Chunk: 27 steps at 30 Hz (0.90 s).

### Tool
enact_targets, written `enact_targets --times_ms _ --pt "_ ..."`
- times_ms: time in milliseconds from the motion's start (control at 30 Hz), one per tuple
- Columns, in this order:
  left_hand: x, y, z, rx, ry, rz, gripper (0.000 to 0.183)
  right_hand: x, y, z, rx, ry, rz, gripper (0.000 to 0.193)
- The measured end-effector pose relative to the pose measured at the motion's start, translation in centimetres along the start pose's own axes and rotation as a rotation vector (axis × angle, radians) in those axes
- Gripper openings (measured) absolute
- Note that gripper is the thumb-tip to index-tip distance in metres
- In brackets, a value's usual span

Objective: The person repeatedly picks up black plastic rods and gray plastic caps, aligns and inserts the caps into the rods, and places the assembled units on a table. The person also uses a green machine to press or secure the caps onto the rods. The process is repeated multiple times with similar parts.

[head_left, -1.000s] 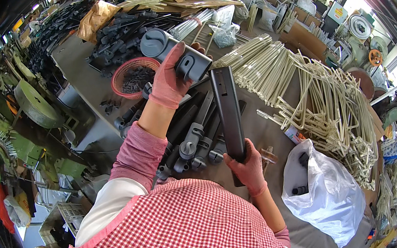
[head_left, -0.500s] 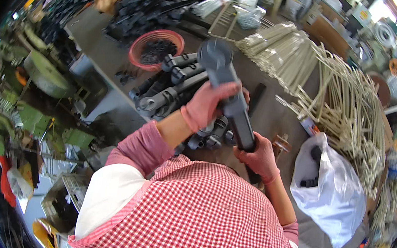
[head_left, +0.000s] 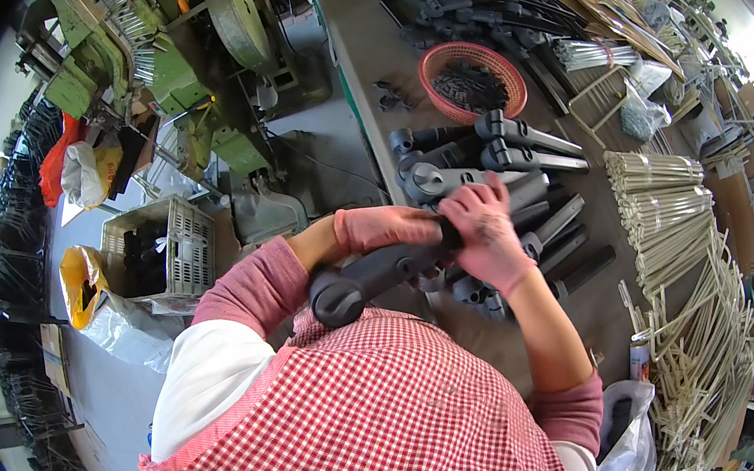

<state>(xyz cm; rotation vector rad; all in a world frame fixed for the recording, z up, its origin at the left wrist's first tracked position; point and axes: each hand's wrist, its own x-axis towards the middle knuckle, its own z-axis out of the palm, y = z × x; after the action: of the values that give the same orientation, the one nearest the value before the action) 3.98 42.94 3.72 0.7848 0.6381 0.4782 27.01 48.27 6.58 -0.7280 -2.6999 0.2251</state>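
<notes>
My left hand (head_left: 389, 229), in a pink glove, is closed round a dark grey tubular part (head_left: 376, 278) with a round hinged head. The head points toward my apron at the lower left. My right hand (head_left: 488, 241), also gloved and slightly blurred, grips the other end, which its fingers partly hide. Just beyond both hands, a pile of similar grey parts with round heads (head_left: 427, 179) lies on the table, partly covered by the right hand.
A red plastic basket (head_left: 432, 52) of small black pieces stands past the pile. Black parts (head_left: 484, 2) heap at the back. Bundled pale rods (head_left: 652, 205) and a white plastic bag (head_left: 627, 469) lie right. A grey crate (head_left: 192, 249) and green machinery (head_left: 169, 75) stand left.
My view has swung left. The part has turned so its round head, formerly pointing away, now points toward me at lower left. My left hand has come nearer the right, at the part's other end.
</notes>
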Motion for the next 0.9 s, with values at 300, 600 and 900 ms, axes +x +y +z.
enact_targets --times_ms 300,600,900 --pt "-8.3 0.3 -17.3 -0.674 0.473 0.481 0.031 17.9 10.5 13.6 0.049 0.045 0.459 0.016" --pt "-15.7 0.5 -29.0 -0.654 0.715 0.485 0.046 30.2 19.5 29.1 -0.064 -0.372 0.933 0.042" --pt "-16.6 7.5 -30.8 -0.713 0.681 0.761 0.033 30.1 15.1 25.4 0.81 0.037 0.949 0.022"
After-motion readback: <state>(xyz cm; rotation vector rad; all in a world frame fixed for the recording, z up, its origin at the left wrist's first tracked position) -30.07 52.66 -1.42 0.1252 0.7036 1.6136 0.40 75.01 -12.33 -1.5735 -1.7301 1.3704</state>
